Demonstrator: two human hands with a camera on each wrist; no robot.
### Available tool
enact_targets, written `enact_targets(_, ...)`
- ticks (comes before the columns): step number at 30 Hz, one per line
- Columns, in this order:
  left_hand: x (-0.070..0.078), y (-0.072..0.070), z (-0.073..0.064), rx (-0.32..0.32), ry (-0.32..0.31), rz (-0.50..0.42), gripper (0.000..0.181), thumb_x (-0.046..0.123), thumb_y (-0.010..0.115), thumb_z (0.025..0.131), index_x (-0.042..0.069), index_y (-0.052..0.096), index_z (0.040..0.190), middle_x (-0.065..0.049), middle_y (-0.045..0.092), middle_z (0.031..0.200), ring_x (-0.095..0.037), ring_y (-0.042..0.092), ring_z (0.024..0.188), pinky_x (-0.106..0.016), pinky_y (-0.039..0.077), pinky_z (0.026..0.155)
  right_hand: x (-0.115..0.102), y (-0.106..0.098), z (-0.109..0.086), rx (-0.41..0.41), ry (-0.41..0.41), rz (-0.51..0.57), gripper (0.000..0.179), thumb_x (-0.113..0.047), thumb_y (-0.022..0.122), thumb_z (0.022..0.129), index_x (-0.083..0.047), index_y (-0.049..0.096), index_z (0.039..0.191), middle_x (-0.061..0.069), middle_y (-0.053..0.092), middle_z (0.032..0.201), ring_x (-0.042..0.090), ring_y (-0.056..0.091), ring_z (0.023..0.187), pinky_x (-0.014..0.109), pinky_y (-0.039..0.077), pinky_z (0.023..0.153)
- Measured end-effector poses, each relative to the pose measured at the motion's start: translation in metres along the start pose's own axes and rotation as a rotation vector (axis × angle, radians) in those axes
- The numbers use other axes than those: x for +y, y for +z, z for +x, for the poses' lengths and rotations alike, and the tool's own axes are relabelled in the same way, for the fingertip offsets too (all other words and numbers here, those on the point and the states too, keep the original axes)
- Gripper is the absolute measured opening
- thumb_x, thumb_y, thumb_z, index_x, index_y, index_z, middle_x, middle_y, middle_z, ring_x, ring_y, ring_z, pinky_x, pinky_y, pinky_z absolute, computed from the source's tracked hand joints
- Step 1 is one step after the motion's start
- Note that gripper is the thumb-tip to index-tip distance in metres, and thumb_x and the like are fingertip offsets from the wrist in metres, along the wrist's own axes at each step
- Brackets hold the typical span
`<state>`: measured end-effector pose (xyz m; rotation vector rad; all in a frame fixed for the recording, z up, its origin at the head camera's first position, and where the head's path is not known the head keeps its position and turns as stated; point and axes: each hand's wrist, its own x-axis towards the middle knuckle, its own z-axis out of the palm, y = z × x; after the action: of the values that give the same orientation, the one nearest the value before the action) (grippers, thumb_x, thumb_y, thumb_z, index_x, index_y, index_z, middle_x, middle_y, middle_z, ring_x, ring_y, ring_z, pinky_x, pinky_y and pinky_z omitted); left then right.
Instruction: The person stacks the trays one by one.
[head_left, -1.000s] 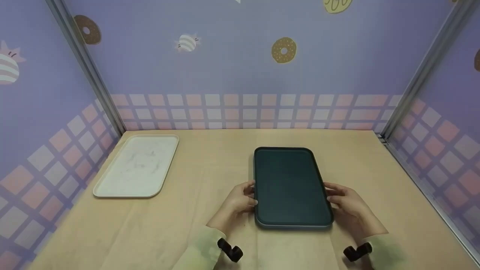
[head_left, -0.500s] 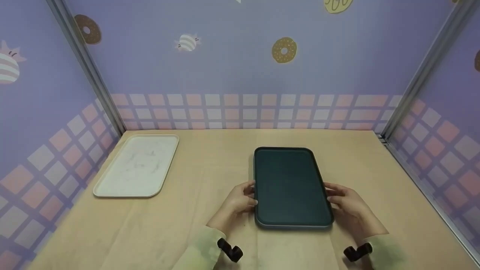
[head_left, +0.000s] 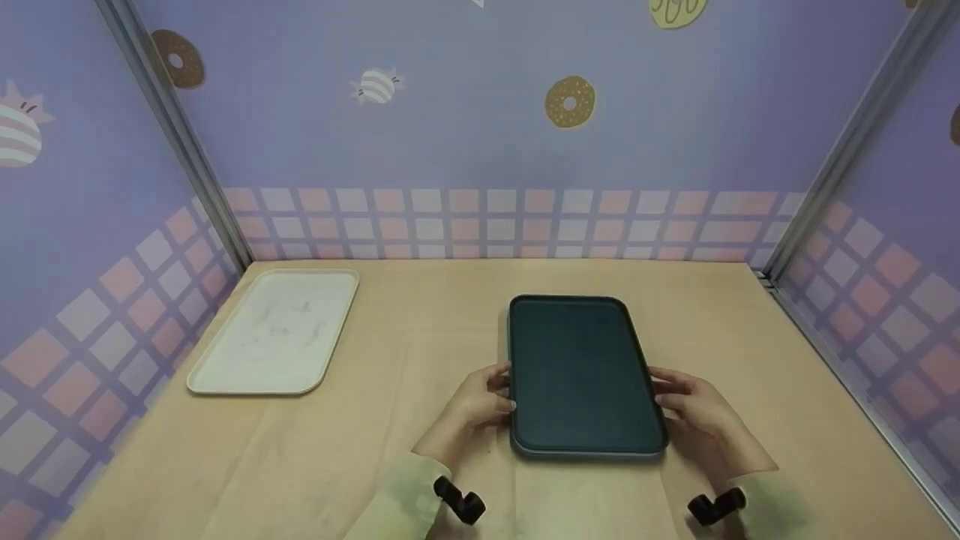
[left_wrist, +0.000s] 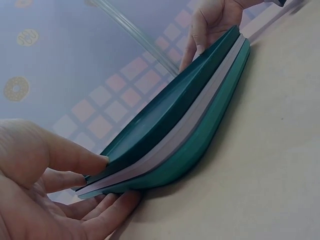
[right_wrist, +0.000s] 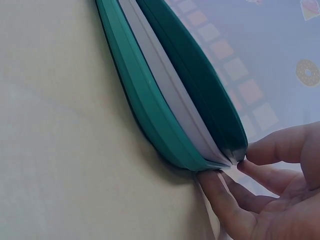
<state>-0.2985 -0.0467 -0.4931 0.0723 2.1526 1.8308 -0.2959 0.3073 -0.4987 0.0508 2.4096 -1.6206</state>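
A stack of trays lies on the table right of the middle, topped by a dark green tray [head_left: 585, 367]. The wrist views show its layers: under the dark green one is a pale tray [left_wrist: 175, 142], and at the bottom a brighter green tray [right_wrist: 145, 97]. My left hand [head_left: 474, 397] holds the stack's left edge, thumb at the upper rim and other fingers at its lower edge. On the opposite edge my right hand [head_left: 697, 405] grips it in a similar way. The fingertips beneath the stack are partly hidden.
A white marbled tray [head_left: 274, 334] lies flat at the back left of the wooden table [head_left: 420, 330]. Patterned purple walls [head_left: 480, 135] with metal corner posts [head_left: 176, 135] enclose the table at the back and sides.
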Motion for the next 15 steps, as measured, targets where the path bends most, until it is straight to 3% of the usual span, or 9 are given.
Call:
enact_targets(8, 0.004, -0.01, -0.001, -0.019, 0.023, 0.034, 0.074, -0.012, 0.066, 0.085, 0.001, 0.043, 0.154, -0.028, 0.052, 0.148, -0.042, 0.053, 0.137, -0.048, 0.059, 0.098, -0.001, -0.002, 0.001, -0.011, 0.008, 0.021, 0.057, 0.0, 0.05, 0.102, -0.003, 0.037, 0.158, 0.031, 0.041, 0.157, 0.034, 0.054, 0.137, 0.048, 0.052, 0.109)
enact_targets(15, -0.004, -0.033, -0.002, 0.008, 0.064, 0.142, 0.062, 0.003, 0.066, 0.093, -0.003, 0.045, 0.151, -0.029, 0.049, 0.15, -0.044, 0.051, 0.14, -0.044, 0.06, 0.097, 0.001, -0.004, 0.0, -0.037, 0.029, 0.026, 0.058, -0.002, 0.051, 0.102, -0.001, 0.036, 0.158, 0.032, 0.04, 0.157, 0.041, 0.047, 0.143, 0.051, 0.049, 0.111)
